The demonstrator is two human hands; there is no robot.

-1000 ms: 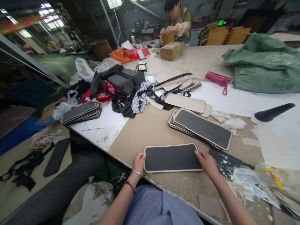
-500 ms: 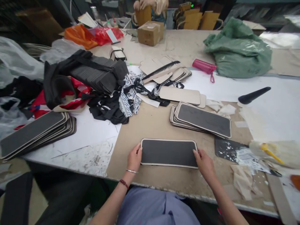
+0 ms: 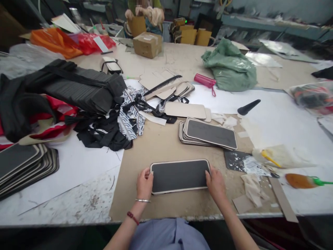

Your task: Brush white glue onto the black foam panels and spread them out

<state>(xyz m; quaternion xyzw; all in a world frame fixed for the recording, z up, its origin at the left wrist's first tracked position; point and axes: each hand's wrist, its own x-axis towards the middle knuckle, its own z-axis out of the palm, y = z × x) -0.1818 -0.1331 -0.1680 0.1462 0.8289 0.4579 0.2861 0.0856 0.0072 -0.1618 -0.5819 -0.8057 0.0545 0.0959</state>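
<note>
A dark grey rectangular panel (image 3: 180,176) with rounded corners and a pale border lies in front of me on brown board (image 3: 145,147). My left hand (image 3: 144,182) grips its left end, thumb on top. On the opposite end, my right hand (image 3: 215,180) is closed with the thumb over the edge. The fingers under the panel are hidden. Just beyond it, a stack of similar panels (image 3: 211,133) sits slightly fanned. Behind that stack lie plain beige panels (image 3: 185,110).
Left are another panel stack (image 3: 20,159), black cloth strips (image 3: 104,130) and a bundle of dark pads (image 3: 80,85). Right are a glue-spotted plate (image 3: 234,161), a yellow-handled tool (image 3: 270,158) and an orange bottle (image 3: 299,181). A person's hands (image 3: 139,12) hold a tan piece beyond a cardboard box (image 3: 147,45).
The view has swung to the right, bringing the orange bottle more fully into sight. The panel has turned slightly, its right end now a little farther away; both hands keep their hold.
</note>
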